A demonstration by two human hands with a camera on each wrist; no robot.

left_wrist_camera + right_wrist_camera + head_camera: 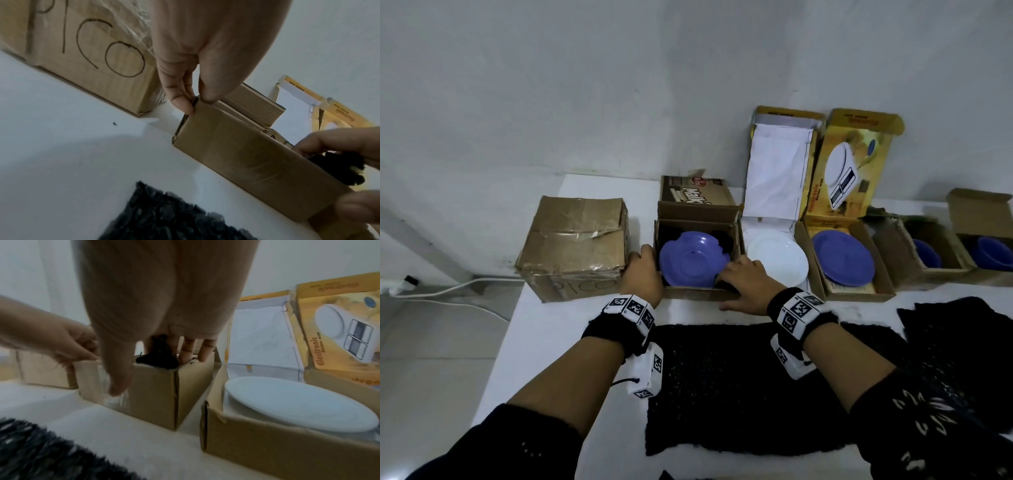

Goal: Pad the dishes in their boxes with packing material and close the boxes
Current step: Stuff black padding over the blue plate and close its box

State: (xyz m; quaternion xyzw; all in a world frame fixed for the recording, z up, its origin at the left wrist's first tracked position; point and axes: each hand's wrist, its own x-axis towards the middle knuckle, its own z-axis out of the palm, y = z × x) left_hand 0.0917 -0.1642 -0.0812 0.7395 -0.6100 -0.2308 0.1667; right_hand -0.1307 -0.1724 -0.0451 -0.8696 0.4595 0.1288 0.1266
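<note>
An open brown box (698, 292) on the white table holds a blue plate (693, 263) with black padding (725, 240) tucked round it. My left hand (642, 274) is at the box's near-left corner, and its thumb and finger (180, 97) pinch the wall's top edge there. My right hand (743, 284) is at the near-right corner. Its fingers (187, 348) reach down inside and press the black padding (158, 358), while its thumb (117, 382) rests on the outside of the front wall. A large black padding sheet (739, 387) lies on the table in front of me.
A closed taped box (575, 246) marked PICO stands left of the open one. To the right are a box with a white plate (777, 260), a yellow scale box with a blue plate (842, 260), and two boxes with blue bowls (926, 253). Another black sheet (962, 342) lies right.
</note>
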